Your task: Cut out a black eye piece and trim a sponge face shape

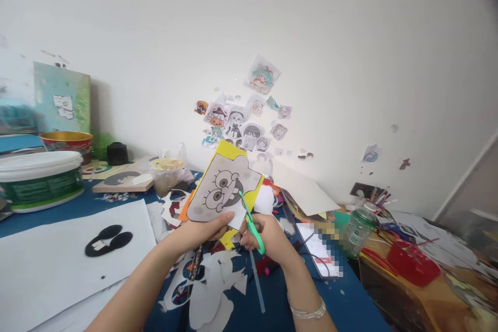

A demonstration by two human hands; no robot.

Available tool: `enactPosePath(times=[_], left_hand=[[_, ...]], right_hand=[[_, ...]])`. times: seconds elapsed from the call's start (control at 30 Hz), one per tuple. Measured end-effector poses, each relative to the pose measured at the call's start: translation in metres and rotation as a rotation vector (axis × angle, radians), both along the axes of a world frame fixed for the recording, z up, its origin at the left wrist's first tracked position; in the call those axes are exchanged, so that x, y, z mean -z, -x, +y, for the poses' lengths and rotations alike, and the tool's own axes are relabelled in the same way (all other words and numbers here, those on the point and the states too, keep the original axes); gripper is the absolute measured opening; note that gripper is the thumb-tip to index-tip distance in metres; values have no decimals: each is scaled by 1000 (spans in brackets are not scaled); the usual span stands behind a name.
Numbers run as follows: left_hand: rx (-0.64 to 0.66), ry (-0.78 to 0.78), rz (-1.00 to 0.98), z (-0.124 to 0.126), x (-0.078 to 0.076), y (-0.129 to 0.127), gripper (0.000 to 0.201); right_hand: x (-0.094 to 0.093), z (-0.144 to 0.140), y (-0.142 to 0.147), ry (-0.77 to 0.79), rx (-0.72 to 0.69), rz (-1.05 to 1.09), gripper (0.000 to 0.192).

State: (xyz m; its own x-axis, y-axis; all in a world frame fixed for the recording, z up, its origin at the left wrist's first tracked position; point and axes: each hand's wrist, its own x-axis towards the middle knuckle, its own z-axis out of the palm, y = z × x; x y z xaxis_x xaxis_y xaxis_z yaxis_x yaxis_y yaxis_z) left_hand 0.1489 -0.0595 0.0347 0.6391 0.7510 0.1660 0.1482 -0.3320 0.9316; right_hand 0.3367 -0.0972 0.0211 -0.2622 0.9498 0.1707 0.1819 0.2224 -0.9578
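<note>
**Cutting around the cartoon face**

The left hand (202, 232) pinches the lower edge of a printed cartoon face (222, 192), which lies on a sheet of yellow paper (229, 151); both are held up above the blue table (350, 306), tilted toward the camera. The right hand (268, 236) is closed through the loops of green-handled scissors (251, 223), whose blades reach into the paper at the picture's lower right corner (how far apart the blades stand is hard to tell from here).

By my reading, the cutting is in mid-course: yellow margin shows along the top and right side. The next move calls for the left hand to turn the sheet so the outline feeds into the blades, with short snips around the curves.

White paper scraps (213, 290) lie on the table below the hands.
</note>
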Motion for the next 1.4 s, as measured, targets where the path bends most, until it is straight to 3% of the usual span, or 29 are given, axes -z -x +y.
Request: enactPosePath(times=[0.5,0.8,0.93,1.17,1.4], left_hand=[[54,35,-16,3,5,1,42],[68,26,-14,0,3,-2,42],[73,5,4,1,4,-2,44],[43,-6,-2,-7,-7,-3,46],[46,-8,-16,-7,-8,-5,46]], right_hand=[[-3,-1,-6,-53,-84,-4,39],[8,5,-4,-41,-65,6,44],[5,4,0,-48,-64,46,45],[-4,-1,7,-25,7,82,47],[3,4,7,-46,21,91,51]])
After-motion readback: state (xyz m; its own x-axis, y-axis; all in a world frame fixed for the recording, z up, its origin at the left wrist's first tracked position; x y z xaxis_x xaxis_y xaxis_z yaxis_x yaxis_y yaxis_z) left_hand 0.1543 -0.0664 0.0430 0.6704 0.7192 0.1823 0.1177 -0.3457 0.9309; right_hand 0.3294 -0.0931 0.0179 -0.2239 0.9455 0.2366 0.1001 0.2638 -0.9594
